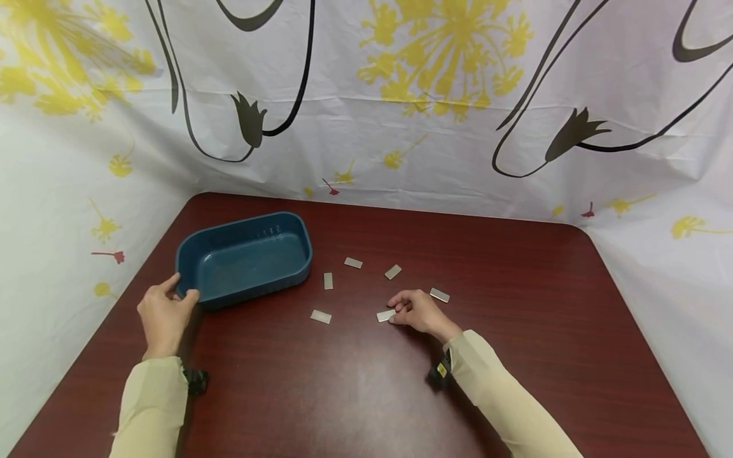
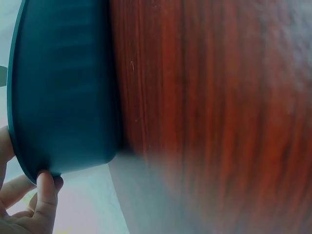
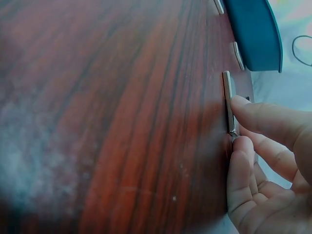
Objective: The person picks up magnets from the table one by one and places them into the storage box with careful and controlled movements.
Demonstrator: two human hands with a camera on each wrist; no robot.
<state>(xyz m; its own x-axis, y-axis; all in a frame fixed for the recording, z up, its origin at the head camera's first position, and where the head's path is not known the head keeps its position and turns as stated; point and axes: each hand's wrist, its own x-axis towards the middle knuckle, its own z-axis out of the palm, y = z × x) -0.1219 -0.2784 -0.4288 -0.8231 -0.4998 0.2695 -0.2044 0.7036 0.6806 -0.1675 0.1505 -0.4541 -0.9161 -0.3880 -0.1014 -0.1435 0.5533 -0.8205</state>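
Hands well apart. Left hand (image 1: 165, 318): clamped on the near left corner of the blue tray (image 1: 252, 257); in its wrist view a fingertip lies at the rim and the thumb presses up against the wall under it. The tray rests on the table (image 1: 275, 394), reaching ahead and to the right of this hand, its open side up.

Right hand (image 1: 422, 313): thumb and fingertips pinch the near end of a silvery tile (image 1: 385, 316), which points out leftward from the grip. The right wrist view shows the thumb pad on the tile's side and a curled finger at its end (whether it has left the table, cannot tell).

Five similar pieces lie flat and separate about the right hand: piece A (image 1: 439, 295) just ahead of its back, near the wrist; piece B (image 1: 392, 272) ahead of the fingertips; piece C (image 1: 353, 263) farther ahead and to the left; piece D (image 1: 328, 280) left of C, near the tray; piece E (image 1: 321, 317) between the two hands, closer to the right.

Both forearms wear pale sleeves (image 1: 150, 407), with a dark device under each wrist. Beyond the hands hangs a white cloth (image 1: 343, 137) printed with yellow flowers.
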